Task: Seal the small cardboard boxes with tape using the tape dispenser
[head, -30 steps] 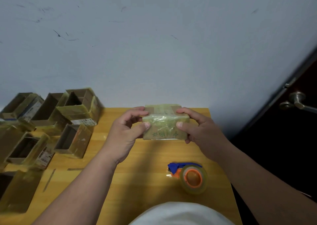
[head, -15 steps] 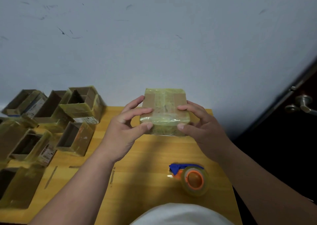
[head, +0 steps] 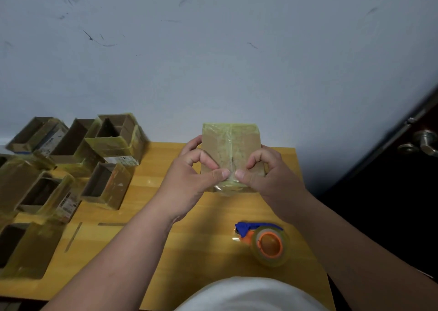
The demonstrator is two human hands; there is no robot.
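Holding a small brown cardboard box wrapped in yellowish clear tape (head: 231, 154) above the far middle of the wooden worktop (head: 189, 246), the left hand (head: 189, 182) and right hand (head: 267, 180) each have a closed grip on it, thumbs pressing its near taped edge. The orange and blue tape dispenser (head: 266, 243) lies nearer the person. Open taped cardboard boxes (head: 71, 168) crowd the worktop's left side.

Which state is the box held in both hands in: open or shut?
Shut: the box shows closed flaps with tape along the seam.
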